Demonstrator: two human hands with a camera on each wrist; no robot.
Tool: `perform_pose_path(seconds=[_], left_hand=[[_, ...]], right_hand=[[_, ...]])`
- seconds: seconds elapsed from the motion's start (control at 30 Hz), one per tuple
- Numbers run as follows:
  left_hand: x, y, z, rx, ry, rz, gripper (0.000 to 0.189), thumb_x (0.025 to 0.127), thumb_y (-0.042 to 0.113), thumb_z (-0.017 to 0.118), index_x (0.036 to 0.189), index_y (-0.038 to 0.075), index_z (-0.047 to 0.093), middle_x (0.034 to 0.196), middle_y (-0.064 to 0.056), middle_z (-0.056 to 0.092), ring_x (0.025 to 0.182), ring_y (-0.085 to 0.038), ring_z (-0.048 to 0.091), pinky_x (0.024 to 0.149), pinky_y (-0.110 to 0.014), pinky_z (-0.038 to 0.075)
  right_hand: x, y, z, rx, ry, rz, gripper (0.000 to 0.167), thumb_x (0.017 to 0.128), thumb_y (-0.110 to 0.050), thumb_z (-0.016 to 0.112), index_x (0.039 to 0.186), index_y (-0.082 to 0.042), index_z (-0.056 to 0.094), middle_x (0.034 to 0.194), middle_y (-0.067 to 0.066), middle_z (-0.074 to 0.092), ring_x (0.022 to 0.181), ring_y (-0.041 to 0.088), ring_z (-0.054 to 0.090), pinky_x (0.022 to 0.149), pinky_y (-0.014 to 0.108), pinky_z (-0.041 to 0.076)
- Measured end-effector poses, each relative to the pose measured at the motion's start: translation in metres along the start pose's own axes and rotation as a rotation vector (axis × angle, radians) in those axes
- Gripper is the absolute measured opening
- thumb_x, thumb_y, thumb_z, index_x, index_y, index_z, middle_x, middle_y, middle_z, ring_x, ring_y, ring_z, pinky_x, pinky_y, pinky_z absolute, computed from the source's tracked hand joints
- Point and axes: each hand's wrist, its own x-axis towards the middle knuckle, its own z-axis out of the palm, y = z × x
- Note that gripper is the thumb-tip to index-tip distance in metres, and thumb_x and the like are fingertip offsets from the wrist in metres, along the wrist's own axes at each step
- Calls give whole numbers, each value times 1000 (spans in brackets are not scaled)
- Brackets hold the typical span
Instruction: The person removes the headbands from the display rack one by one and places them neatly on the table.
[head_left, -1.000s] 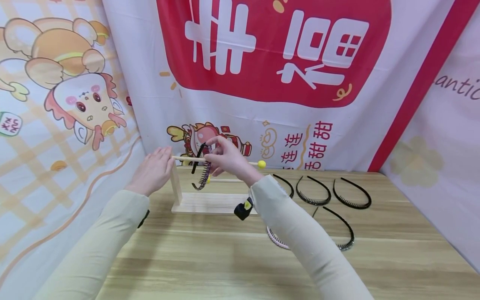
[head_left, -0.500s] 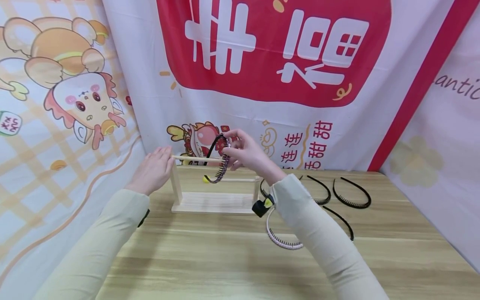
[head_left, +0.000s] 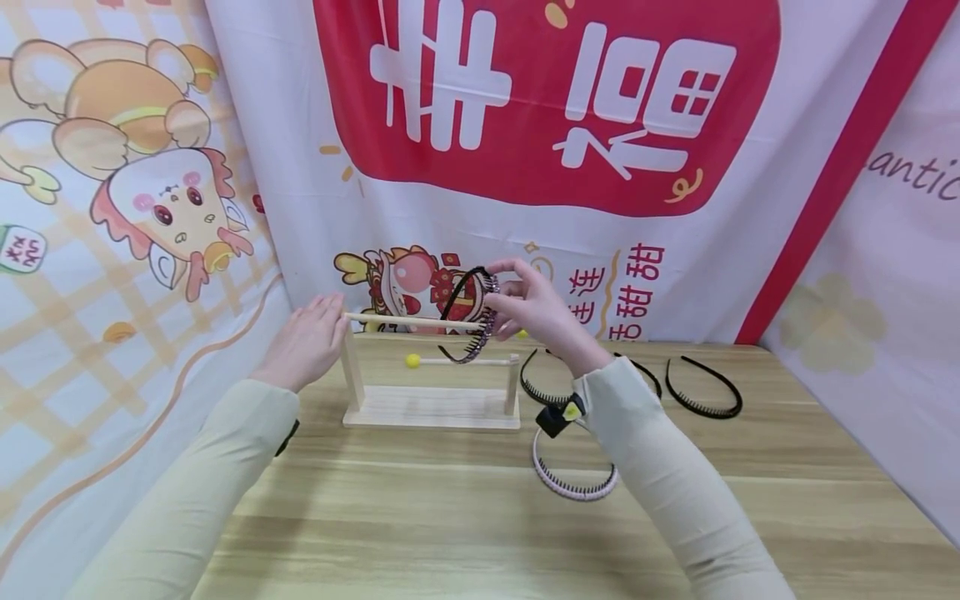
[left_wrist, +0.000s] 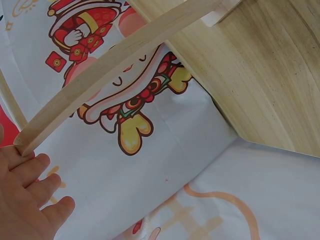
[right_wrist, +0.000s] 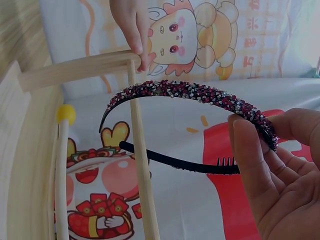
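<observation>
My right hand (head_left: 540, 312) pinches a comb-toothed headband (right_wrist: 175, 90) by its curved top, between thumb and fingers. Red, pink and silver stones cover the outer side of its black band. In the right wrist view the headband's two ends straddle the upper rod (right_wrist: 141, 165) of a wooden stand (head_left: 431, 407). My left hand (head_left: 306, 342) rests on the top of the stand's left post (left_wrist: 100, 75), fingers lying over its end. A shorter lower rod (head_left: 465, 362) comes from the right post and ends in a yellow ball (head_left: 412, 361).
On the wooden table (head_left: 420, 517), right of the stand, lie more headbands: a pale pink one (head_left: 576, 490), a black one (head_left: 705, 410) and others partly behind my right arm. Printed cloths (head_left: 285, 167) hang close behind and at both sides.
My right hand has moved right with the stone-covered headband, along the upper rod toward its right end. The left hand has stayed on the post.
</observation>
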Motion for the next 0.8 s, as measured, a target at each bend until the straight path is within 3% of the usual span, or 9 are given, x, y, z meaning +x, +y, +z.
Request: perform_pose_path(seconds=[0.8], left_hand=[[0,-3,2,-15,5,1,52,102,25,23,139,-12,25,141,-30,27,130,-46,22,107,-56,12]], right_hand=[[-30,14,-62,-27,129,-19,42,90,-6,57,130,-6,42,81,12,56,60,20,61,59,39,56]])
